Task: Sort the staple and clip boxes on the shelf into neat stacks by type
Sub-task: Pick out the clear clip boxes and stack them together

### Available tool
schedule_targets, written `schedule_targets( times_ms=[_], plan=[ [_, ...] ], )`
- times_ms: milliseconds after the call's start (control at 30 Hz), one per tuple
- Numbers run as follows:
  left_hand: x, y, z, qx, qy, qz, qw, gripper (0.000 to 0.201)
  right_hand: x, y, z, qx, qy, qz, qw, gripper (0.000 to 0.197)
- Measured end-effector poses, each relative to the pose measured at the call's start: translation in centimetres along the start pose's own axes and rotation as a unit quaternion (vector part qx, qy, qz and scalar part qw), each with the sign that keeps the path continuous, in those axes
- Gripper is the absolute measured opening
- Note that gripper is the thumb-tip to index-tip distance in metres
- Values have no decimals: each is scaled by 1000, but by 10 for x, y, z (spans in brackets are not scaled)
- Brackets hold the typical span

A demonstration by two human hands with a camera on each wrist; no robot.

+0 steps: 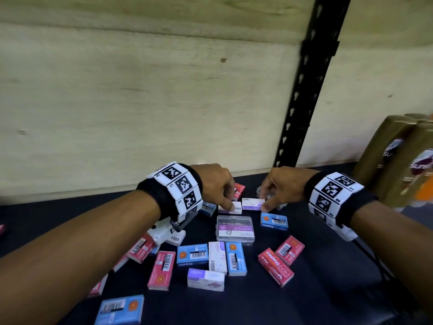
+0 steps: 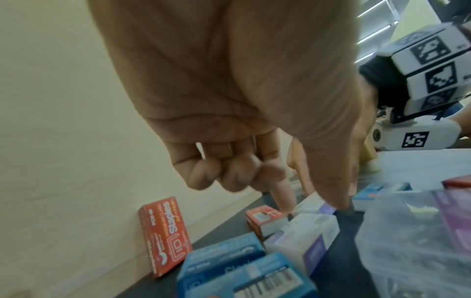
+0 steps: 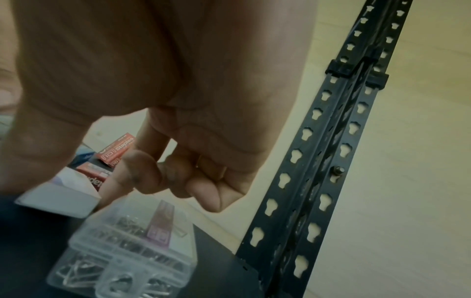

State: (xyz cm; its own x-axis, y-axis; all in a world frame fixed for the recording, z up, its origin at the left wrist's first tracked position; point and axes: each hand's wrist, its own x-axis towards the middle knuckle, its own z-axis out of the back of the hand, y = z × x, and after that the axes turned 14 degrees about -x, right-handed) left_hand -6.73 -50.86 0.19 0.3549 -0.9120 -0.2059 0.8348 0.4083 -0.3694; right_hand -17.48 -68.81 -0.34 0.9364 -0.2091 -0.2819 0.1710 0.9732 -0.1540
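Left hand (image 1: 214,184) pinched down on one white box (image 1: 230,207), right hand (image 1: 278,187) on the white box beside it (image 1: 253,204): both grips narrow, thumb and forefinger closed on a box at the back of the dark shelf (image 1: 328,301). Just in front lay a clear clip case (image 1: 235,231). Scattered nearer: blue boxes (image 1: 192,254) and red boxes (image 1: 275,266), unstacked.
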Motion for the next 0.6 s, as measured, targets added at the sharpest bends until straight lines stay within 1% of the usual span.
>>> schedule_targets(
  times_ms=[100,233,400,467,533,600],
  plan=[
    [-11,-1,2,8,22,-1,1000,34,1,2,1,8,10,-1,1000,37],
    [-22,0,2,-4,40,-9,999,44,0,4,1,6,12,-6,1000,34],
    [-29,-5,0,-7,56,3,998,53,-2,8,0,12,11,-10,1000,30],
    [-30,-8,-1,-9,68,7,998,55,-5,5,3,28,-10,-14,999,25],
    [-30,-11,-4,-14,82,10,997,57,-8,2,8,29,-48,-32,998,20],
    [-29,-14,-6,-18,94,10,995,59,-9,-2,11,13,-80,-60,995,25]
  ],
)
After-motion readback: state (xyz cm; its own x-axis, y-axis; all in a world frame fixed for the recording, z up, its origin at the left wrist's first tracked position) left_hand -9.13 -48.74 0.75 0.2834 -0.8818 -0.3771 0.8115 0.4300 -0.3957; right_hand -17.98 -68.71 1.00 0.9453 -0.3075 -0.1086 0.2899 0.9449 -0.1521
